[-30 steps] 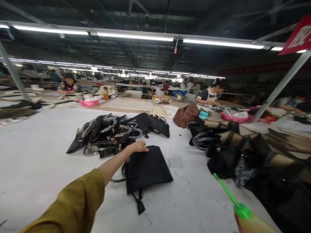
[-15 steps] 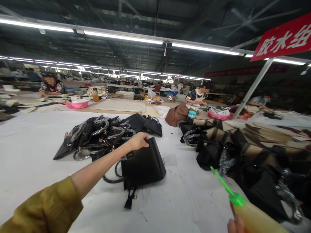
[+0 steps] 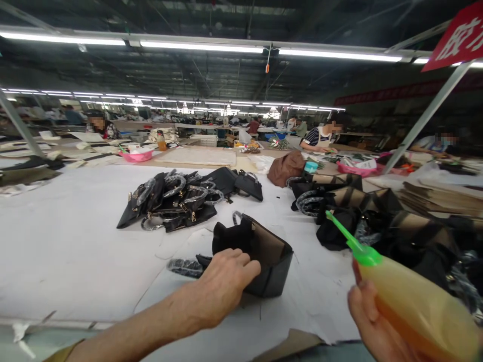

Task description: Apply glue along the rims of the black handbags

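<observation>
A black handbag (image 3: 273, 264) lies on its side on the white table, its mouth open and a tan lining showing. My left hand (image 3: 230, 281) is closed on the bag's near edge, fingers curled over it. Beside that hand, a plastic-wrapped handle (image 3: 184, 267) points left. My right hand (image 3: 377, 317) grips a squeeze bottle (image 3: 418, 296) with a green nozzle and amber liquid inside. The bottle is tilted, its tip pointing up and left, apart from the bag. Part of my right hand is hidden behind the bottle.
A heap of black handbags (image 3: 177, 201) lies behind, with wrapped handles. More black bags (image 3: 339, 226) stand along the right. Farther back are a brown bundle (image 3: 287, 168), a pink basin (image 3: 136, 155) and people at other tables. The near edge of the white table (image 3: 94, 266) shows.
My left hand has drawn the handbag toward me and turned it, so its mouth and lining now show. The squeeze bottle has risen further into view. The camera view has shifted.
</observation>
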### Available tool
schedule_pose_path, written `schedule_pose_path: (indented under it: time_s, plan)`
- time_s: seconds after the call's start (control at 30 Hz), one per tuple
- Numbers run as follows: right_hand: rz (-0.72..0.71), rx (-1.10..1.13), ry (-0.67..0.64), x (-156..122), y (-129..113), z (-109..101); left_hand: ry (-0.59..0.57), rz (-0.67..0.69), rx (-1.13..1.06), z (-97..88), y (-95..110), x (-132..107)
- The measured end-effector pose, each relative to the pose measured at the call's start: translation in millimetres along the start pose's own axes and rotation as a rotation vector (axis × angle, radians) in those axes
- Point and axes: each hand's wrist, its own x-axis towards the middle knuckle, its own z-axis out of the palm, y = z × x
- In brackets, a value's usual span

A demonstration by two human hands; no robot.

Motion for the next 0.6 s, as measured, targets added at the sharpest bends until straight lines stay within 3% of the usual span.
schedule_pose_path:
  time_s: [0.13, 0.27, 0.37, 0.43, 0.6]
  plan:
    - [0.082, 0.124, 0.119, 6, 35, 79, 0.034, -0.041, -0.029, 4.1, -5, -3]
    - [0.141, 0.142, -0.059, 36, 69, 126, 0.022, -0.073, -0.051, -2.6, -5, 0]
    - [0.128, 0.109, -0.182, 60, 83, 134, -0.029, -0.160, -0.138, -14.3, -9, 0]
    - [0.119, 0.093, -0.203, 70, 85, 131, -0.112, -0.236, -0.218, -27.6, -22, 2]
    - [0.095, 0.007, -0.224, 71, 79, 122, -0.440, -0.404, -0.342, -59.8, -94, 10]
